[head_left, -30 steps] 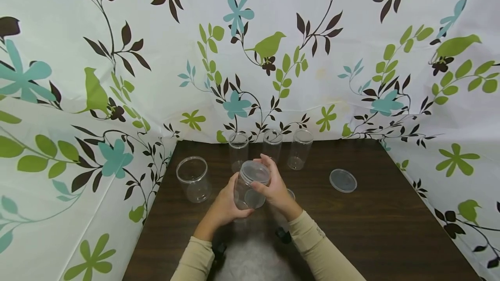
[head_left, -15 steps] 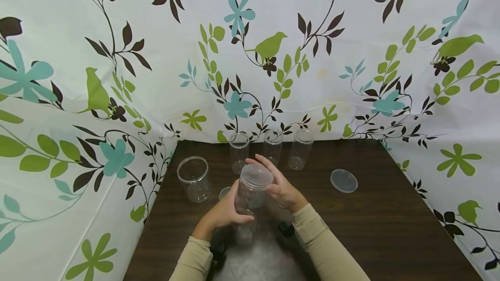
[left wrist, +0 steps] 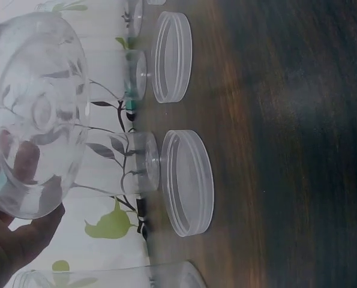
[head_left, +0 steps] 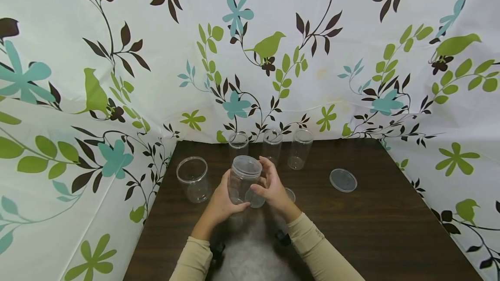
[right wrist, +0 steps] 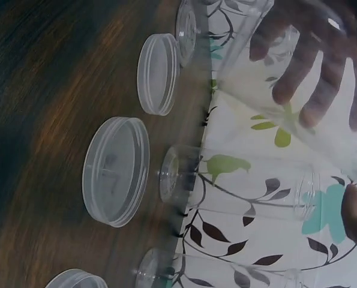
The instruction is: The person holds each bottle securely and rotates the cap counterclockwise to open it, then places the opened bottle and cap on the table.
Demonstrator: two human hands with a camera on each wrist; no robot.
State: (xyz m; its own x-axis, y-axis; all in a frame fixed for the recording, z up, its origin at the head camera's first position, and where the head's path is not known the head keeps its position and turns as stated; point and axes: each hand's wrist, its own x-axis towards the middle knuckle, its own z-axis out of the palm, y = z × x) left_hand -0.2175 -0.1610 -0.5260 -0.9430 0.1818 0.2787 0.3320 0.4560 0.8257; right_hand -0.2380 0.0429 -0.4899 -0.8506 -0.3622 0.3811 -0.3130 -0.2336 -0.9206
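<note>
A clear, wide plastic jar with a translucent lid on top is held above the table, tilted. My left hand grips its left side, thumb low at the front; in the left wrist view, fingers show through the clear wall near the jar's base. At the right side my right hand has curved fingers beside the lid and its thumb across the jar's wall. In the right wrist view only one finger of it shows, at the jar's edge. Contact of its other fingertips is hard to see.
Several open clear jars stand around: a wide one at left and slim ones, such as the rightmost, along the back. One loose lid lies right; another is partly hidden behind the right hand. A patterned cloth hangs behind.
The jar has shifted slightly left, after its tilt changed in between. My right hand's fingers have moved from over the lid to its right edge; my left hand keeps its hold.
</note>
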